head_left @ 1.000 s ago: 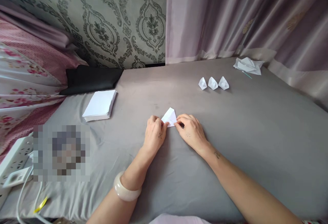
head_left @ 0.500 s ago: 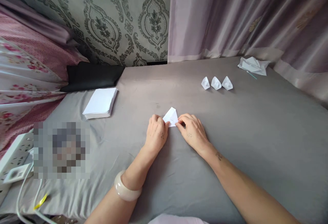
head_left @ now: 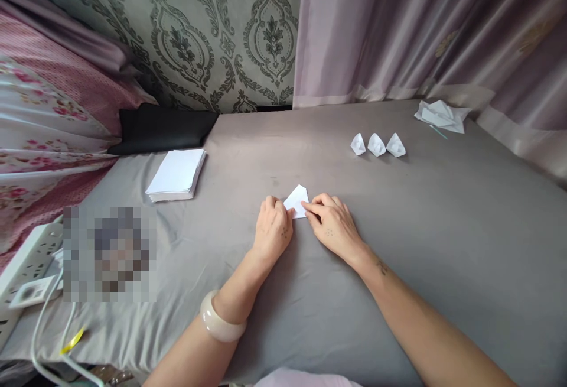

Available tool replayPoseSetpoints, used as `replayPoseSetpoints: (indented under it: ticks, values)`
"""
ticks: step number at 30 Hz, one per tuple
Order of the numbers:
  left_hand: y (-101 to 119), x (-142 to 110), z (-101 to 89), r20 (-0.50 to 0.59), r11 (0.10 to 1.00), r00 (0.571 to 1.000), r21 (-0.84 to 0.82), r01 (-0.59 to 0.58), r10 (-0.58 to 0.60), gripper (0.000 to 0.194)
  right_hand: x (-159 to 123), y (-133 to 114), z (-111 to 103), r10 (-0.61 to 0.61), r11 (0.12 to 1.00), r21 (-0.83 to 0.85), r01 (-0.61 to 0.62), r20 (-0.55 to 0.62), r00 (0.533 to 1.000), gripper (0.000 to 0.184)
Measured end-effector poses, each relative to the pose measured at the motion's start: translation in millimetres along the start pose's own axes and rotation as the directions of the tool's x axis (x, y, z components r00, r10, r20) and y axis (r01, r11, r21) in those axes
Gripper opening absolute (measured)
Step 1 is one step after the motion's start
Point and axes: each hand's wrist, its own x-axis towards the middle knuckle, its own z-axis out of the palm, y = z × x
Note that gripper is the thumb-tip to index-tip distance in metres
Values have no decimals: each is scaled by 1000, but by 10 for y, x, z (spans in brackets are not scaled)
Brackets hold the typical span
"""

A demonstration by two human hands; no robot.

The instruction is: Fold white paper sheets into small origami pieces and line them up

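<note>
A small piece of folded white paper lies on the grey sheet in front of me, its pointed end facing away. My left hand has its fingers curled and grips the paper's left side, with the thumb at the lower edge. From the other side, my right hand holds the paper's right edge; its index fingertip rests on the upper surface and the thumb is bent below it. Beyond, to the right, three small folded paper boats stand in a row.
A stack of white paper lies at the left, near a black cloth. More folded paper sits at the far right beside a thin green stick. A power strip with white cables is at the left edge, near a blurred patch.
My right index finger has moved inward from the paper's right edge onto its surface. The left hand keeps its hold. The whole view has shifted slightly.
</note>
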Motion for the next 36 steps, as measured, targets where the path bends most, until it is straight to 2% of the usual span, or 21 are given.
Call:
replayPoseSetpoints:
  ticks: [5, 11, 14, 17, 21, 24, 26, 28, 31, 36]
  values:
    - [15, 13, -9, 30, 999, 999, 2, 32, -32, 16, 38, 56, 30, 33, 997, 71, -35, 30, 999, 26]
    - [40, 26, -52, 58, 998, 997, 7, 56, -57, 9, 73, 124, 60, 17, 995, 102, -21, 46, 999, 28]
    - [56, 43, -115, 55, 996, 995, 40, -80, 77, 21, 86, 135, 56, 13, 996, 88, -18, 56, 998, 28]
    - [76, 57, -191, 124, 963, 962, 83, -255, 244, 25, 79, 114, 37, -12, 999, 52, 10, 42, 999, 27]
    - [181, 23, -247, 227, 923, 918, 135, -360, 325, 25, 14, 20, -5, -133, 991, -32, 133, -1, 991, 29]
    - [334, -58, -209, 230, 930, 934, 181, -318, 275, 27, -85, -87, -52, -209, 966, -143, 216, 61, 976, 36]
    - [425, -118, -167, 195, 939, 958, 233, -255, 212, 34, -157, -146, -80, -218, 948, -213, 238, 114, 969, 40]
    - [467, -166, -148, 189, 932, 964, 279, -233, 185, 38, -212, -177, -95, -218, 929, -271, 251, 147, 965, 45]
    - [418, -215, -199, 199, 942, 961, 237, -237, 192, 42, -242, -178, -98, -232, 903, -328, 277, 170, 958, 50]
    - [196, -329, -386, 233, 957, 954, 171, -232, 190, 46, -214, -153, -110, -235, 896, -338, 289, 192, 953, 55]
